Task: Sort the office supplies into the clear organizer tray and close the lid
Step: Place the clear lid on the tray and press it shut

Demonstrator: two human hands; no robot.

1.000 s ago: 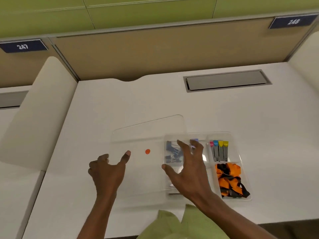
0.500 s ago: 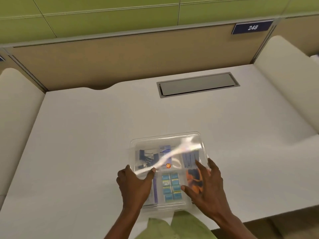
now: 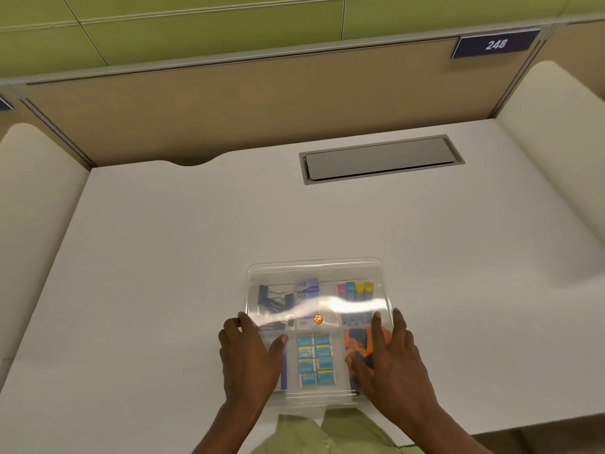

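The clear organizer tray [image 3: 386,291] sits at the desk's near edge with its clear lid [image 3: 314,273] lying over it, an orange dot [image 3: 318,319] at the lid's middle. Through the lid I see black binder clips [image 3: 273,299], coloured tabs [image 3: 355,288], blue-and-white staple boxes [image 3: 314,360] and orange-and-black bands [image 3: 355,342]. My left hand [image 3: 250,358] lies flat on the lid's near-left part, thumb on top. My right hand [image 3: 391,362] presses flat on the near-right part, fingers spread.
The white desk [image 3: 163,257] has a grey cable hatch [image 3: 379,158] at the back right. Padded cream dividers [image 3: 556,142] flank both sides, with a tan partition and a "248" sign [image 3: 496,44] behind. Green clothing [image 3: 320,434] shows at the bottom edge.
The lid, which lay to the left of the tray, has been carried right and laid over it. Both hands now rest flat on top, and my view has shifted left.
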